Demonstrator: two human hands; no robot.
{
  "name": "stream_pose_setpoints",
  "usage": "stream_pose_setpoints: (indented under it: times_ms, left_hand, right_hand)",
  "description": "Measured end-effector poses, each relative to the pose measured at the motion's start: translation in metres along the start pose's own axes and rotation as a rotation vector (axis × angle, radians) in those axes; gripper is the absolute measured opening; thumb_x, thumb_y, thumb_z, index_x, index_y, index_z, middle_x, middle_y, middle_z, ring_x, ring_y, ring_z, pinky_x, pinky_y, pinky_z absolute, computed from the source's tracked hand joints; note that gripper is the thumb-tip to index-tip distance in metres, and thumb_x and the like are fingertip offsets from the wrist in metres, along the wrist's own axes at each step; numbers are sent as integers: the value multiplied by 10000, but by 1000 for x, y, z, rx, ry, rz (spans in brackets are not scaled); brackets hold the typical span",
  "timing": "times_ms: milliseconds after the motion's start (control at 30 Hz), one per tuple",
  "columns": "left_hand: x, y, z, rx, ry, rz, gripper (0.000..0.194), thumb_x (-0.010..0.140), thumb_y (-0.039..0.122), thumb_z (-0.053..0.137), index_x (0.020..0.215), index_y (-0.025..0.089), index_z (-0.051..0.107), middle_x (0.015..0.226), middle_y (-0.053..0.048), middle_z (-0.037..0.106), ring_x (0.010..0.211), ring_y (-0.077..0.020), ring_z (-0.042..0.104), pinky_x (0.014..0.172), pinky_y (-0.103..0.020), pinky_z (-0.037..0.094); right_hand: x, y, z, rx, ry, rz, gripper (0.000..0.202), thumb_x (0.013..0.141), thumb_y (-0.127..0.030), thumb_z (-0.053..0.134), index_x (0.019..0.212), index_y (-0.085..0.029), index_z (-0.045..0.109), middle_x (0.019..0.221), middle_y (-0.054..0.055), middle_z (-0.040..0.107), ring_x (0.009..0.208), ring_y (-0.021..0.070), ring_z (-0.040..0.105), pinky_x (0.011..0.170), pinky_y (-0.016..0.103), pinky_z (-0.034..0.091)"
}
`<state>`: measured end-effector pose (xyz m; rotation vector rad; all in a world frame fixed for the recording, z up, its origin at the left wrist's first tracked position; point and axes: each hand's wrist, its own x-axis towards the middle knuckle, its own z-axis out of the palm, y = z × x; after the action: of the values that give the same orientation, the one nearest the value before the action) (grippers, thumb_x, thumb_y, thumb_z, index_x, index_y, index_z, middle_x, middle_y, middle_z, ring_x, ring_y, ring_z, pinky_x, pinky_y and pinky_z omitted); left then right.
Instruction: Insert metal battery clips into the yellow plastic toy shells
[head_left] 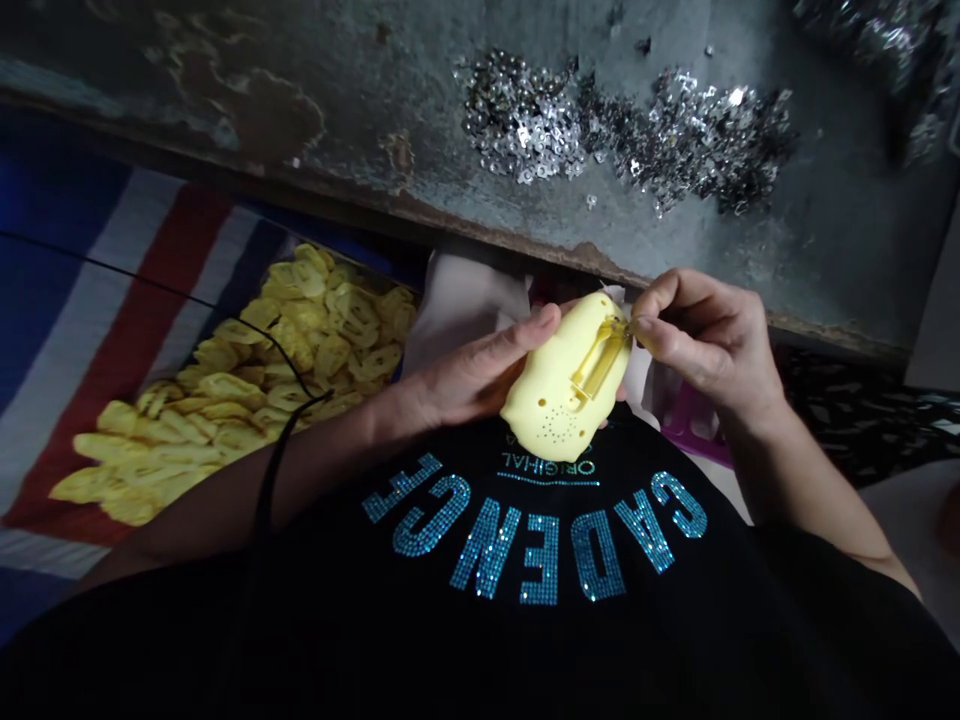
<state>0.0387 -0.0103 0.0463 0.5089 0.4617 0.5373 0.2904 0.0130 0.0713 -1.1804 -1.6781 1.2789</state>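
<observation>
A yellow plastic shell (551,405) with a long battery slot, small screw holes and a dotted grille is held in front of my chest. My left hand (487,365) wraps around its left side and underside, the thumb along its upper edge. My right hand (705,335) pinches thumb and index finger at the upper right end of the battery slot (600,365). Something small and metallic seems to sit between those fingertips, partly hidden; it looks like one of the metal clips on the bench.
Piles of small shiny metal clips (525,120) lie on the worn metal bench (375,90) ahead. At left, many yellow plastic shells (225,400) are heaped on a striped sheet (82,260). A purple plastic item (694,425) is below my right wrist. A black cord (150,275) crosses the left side.
</observation>
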Motion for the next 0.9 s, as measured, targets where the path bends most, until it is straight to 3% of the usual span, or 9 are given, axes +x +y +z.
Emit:
stream_pose_setpoints:
  times_ms: [100,200,433,600,900]
  left_hand:
    - [1,-5,-4,3,9,-6,981,1020,684,701,1789,146,414,1478,-252,806,1131,-323,864,1052,-395,653]
    - [0,-8,-6,-9,38,-5,913,1027,647,706,1765,176,450,1595,-220,749,1339,-366,799,1161,-433,607]
    - [1,-9,-8,-66,-14,-11,881,1046,619,713,1785,250,408,1577,-157,774,1362,-353,796,1161,-433,621]
    - [0,-9,-6,-60,10,2,916,1032,643,726,1785,227,409,1608,-202,744,1355,-370,797,1149,-449,630]
    - [0,-6,-1,-12,60,-1,907,1013,618,744,1767,219,436,1601,-178,754,1468,-376,732,1202,-437,585]
  right_hand:
    - [-5,8,4,-3,37,-12,367,979,-550,903,865,-245,731,791,-30,705,670,127,562,619,299,461]
    - [-9,16,7,3,79,-28,333,982,-515,899,875,-249,730,790,-30,706,663,127,554,615,298,459]
    - [-9,17,9,21,141,-72,279,1008,-468,870,885,-254,739,798,-26,710,671,131,568,635,306,478]
    - [-8,16,11,1,142,-76,316,1015,-524,856,883,-260,741,791,-23,705,659,136,563,621,313,479]
    - [-9,19,12,-12,129,-77,334,1000,-530,881,873,-260,732,780,-31,695,666,137,560,643,311,482]
